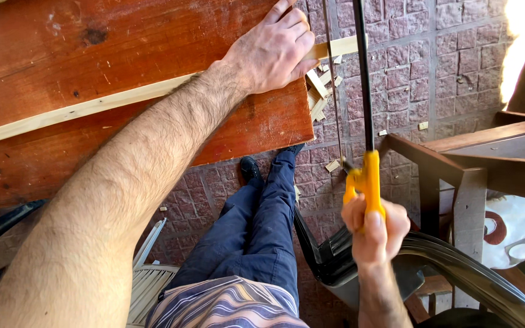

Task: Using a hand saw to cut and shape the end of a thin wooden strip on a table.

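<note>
One pale wooden strip (92, 108): we see it lying flat on the reddish-brown tabletop (44, 54), its long axis running from the lower left up to the right. Its right end points past the table's right edge and overhangs the brick paving (420, 67).

One hacksaw (364, 109), black frame and yellow handle: it stands nearly upright in the view, long axis running from the handle at the bottom to the top edge of the picture. Its thin blade crosses the strip's overhanging end just beyond the table edge.

Two hands, well apart. Our left hand (273, 50) lies palm down on the strip at the table's edge, fingers spread flat, pressing it to the top, just beside the blade. Our right hand (375, 234) is wrapped tight around the yellow handle, below and to the right of the strip, clear of the table.

Several short pale offcuts (318, 91) are bunched just under the table edge beneath the left hand; a few more lie scattered on the paving, too small for us to count exactly.

Two legs in blue trousers (256, 225), one dark shoe (250, 168) showing. One wooden chair frame (487, 158) stands at right.
</note>
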